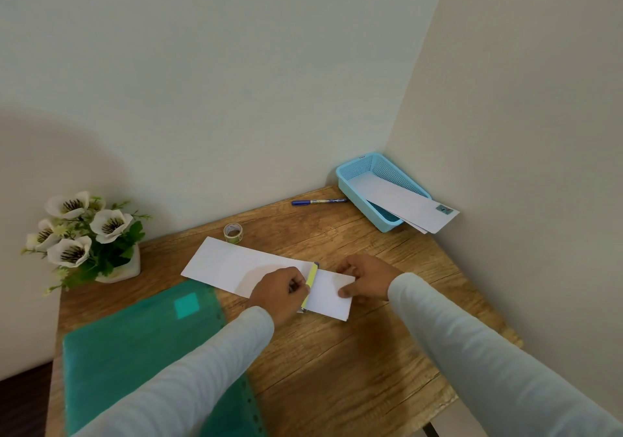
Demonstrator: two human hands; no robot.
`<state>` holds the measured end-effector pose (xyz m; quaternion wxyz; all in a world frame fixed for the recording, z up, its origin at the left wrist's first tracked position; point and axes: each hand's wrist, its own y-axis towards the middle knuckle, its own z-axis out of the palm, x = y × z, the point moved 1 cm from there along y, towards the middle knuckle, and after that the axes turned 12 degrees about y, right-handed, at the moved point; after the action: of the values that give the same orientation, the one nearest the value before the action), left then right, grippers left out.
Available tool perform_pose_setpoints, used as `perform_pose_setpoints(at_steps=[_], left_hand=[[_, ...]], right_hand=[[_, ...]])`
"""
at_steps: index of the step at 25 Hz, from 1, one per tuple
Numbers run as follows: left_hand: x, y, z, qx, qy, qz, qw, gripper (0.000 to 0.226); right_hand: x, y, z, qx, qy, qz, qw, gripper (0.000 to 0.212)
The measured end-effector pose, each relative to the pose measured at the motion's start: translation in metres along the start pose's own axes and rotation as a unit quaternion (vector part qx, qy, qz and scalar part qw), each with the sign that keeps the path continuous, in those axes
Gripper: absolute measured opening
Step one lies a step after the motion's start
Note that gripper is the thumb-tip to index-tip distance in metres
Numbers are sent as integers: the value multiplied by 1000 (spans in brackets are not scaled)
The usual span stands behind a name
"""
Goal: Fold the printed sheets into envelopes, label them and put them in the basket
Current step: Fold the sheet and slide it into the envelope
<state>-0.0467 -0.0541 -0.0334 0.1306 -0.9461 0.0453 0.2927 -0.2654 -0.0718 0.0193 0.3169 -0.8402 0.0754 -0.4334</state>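
Observation:
A long white folded sheet (236, 264) lies across the middle of the wooden table (337, 362). My left hand (279, 293) grips a yellow ruler (310, 283) that stands on edge across the sheet. To the ruler's right, my right hand (365, 279) holds the sheet's folded-over end (328, 296), thumb on top of the flap. A blue mesh basket (350, 180) sits in the far right corner with finished envelopes (414, 209) sticking out over its rim, one bearing a sticker.
A blue pen (318, 201) lies near the back wall. A small sticker roll (233, 232) stands behind the sheet. A green plastic folder (135, 345) covers the near left. A pot of white flowers (84, 237) stands at the left edge. Walls close the corner.

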Motion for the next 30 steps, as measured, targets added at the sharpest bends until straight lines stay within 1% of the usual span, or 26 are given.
perform_pose_setpoints(at_steps=[2,3,7,10,13,16,19,26,30], left_hand=[[5,1,0,-2,6,-11,1000,17],[5,1,0,-1,5,-10,1000,17],[-4,0,2,0,-5,9,1000,15],[-8,-1,2,-5,-5,27,1000,17],[-7,-2,1,-12,-14,36,999,17],[-5,-1,-1,-14,-30,33,999,17],[-6,-1,-3,-17,-42,37,998,17],[-10,-7,-6,-23,-51,41,998,13],[-16,-11,-11,-30,-81,59,995,10]], right_hand=[[-8,-3,-8,19,20,35,999,45],[-10,-4,-10,16,37,36,999,41],[-7,-1,2,-9,79,7,997,31],[-1,4,16,-11,137,-29,990,31],[2,6,21,-15,205,-43,978,33],[-4,9,21,-37,180,-31,983,25],[-8,10,22,-32,150,-27,988,17],[-2,9,30,-28,199,-35,979,13],[-2,8,32,-20,201,-41,978,14]])
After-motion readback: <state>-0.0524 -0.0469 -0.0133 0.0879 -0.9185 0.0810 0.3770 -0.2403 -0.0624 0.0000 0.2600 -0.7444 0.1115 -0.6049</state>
